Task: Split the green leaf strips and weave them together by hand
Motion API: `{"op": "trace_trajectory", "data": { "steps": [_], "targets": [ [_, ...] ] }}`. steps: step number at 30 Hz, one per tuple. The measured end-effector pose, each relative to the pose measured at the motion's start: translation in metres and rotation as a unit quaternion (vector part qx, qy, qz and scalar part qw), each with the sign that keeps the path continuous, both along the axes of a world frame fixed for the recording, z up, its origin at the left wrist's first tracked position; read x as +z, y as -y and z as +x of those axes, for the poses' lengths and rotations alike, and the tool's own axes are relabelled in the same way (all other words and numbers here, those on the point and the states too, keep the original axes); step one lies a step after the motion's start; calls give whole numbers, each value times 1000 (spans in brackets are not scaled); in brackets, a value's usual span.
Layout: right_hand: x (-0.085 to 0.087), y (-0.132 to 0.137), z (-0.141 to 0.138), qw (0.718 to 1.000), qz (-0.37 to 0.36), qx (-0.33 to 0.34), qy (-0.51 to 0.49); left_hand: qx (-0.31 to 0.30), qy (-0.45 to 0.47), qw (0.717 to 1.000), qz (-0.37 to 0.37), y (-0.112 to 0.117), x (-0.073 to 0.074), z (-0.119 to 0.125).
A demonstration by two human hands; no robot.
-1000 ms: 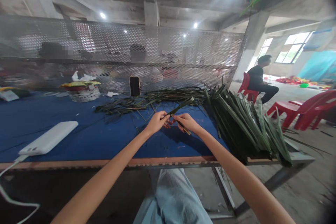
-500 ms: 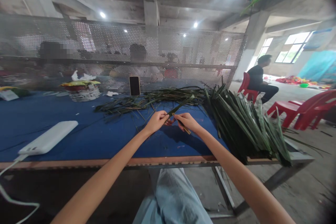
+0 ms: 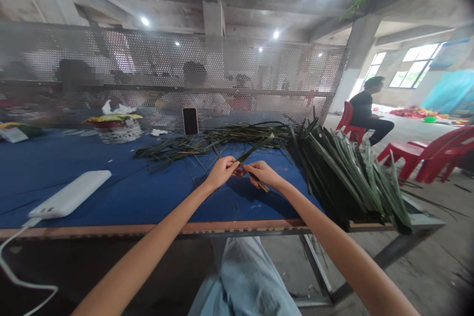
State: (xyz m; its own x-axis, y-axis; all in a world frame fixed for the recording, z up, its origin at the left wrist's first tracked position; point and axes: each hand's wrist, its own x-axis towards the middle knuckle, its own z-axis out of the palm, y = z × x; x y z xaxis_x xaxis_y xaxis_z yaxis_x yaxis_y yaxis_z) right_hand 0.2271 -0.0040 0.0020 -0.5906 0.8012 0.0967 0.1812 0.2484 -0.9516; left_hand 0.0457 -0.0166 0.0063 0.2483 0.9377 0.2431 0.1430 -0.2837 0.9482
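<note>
Above the blue table, my left hand (image 3: 223, 170) is closed, thumb and fingers pinching a long green leaf (image 3: 253, 149). The leaf's far end points up and right toward the loose leaves behind. Close against it, my right hand (image 3: 263, 174) is closed on a narrow brown-yellow piece (image 3: 263, 186) that sticks out below the palm. Whether this is a small tool or a dry leaf end, I cannot tell. The two hands almost meet at the fingertips, which partly hide the leaf's near end.
A thick stack of green leaves (image 3: 340, 177) lies at the table's right end. Thin leaf strips (image 3: 177, 147) spread along the back, near an upright phone (image 3: 190, 121). Leftward are a white power bank (image 3: 70, 194) and a basket (image 3: 119, 131). A perforated metal screen (image 3: 155, 69) stands behind.
My fingertips have drawn slightly closer together at the leaf. The leaf's far end has dipped and shifted a little. Otherwise the table looks the same.
</note>
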Motion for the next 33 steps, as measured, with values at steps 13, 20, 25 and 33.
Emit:
{"op": "trace_trajectory", "data": {
  "steps": [13, 20, 25, 33],
  "targets": [
    [0, -4, 1, 999, 12, -35, -18, -39, 98, 991, -83, 6, 17, 2],
    [-2, -10, 3, 997, 18, -73, -18, -17, 26, 996, -83, 4, 12, 0],
    [-1, -11, 3, 996, 30, -79, -16, -43, 34, 995, -81, 1, 7, -5],
    [-3, -14, 8, 954, 137, -256, 68, 23, 84, 993, -77, 1, 12, -9]
  ]
}}
